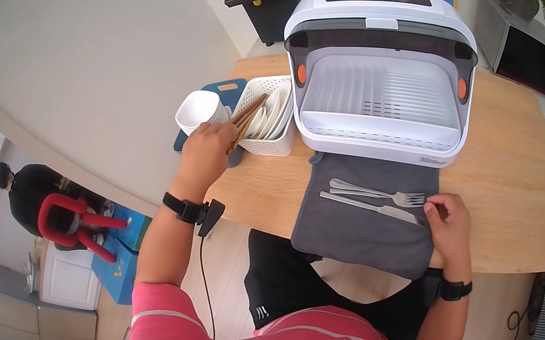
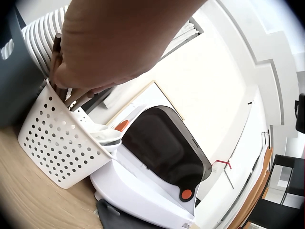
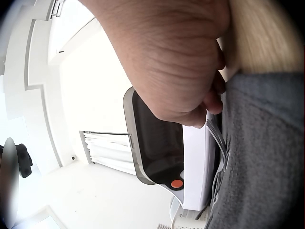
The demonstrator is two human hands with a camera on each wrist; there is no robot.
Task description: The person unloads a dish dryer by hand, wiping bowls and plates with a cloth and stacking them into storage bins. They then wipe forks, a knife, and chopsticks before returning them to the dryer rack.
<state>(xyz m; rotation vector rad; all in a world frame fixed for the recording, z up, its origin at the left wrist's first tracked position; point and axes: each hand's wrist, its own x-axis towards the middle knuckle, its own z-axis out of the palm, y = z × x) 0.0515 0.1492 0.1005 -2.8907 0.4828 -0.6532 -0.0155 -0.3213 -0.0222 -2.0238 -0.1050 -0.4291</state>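
My left hand grips a bunch of wooden chopsticks at the near left rim of the white perforated basket. White plates or bowls and white spoons stand in that basket. Right beside the hand is a stack of white bowls. My right hand rests at the right edge of the grey cloth, fingers loosely bent, fingertips close to the tines of the forks. Below them on the cloth lies a table knife.
A white dish cabinet with its dark lid raised and a rack inside stands behind the cloth. The bowls sit on a blue board. A microwave is at the back right. Another person is far left, beside a red chair.
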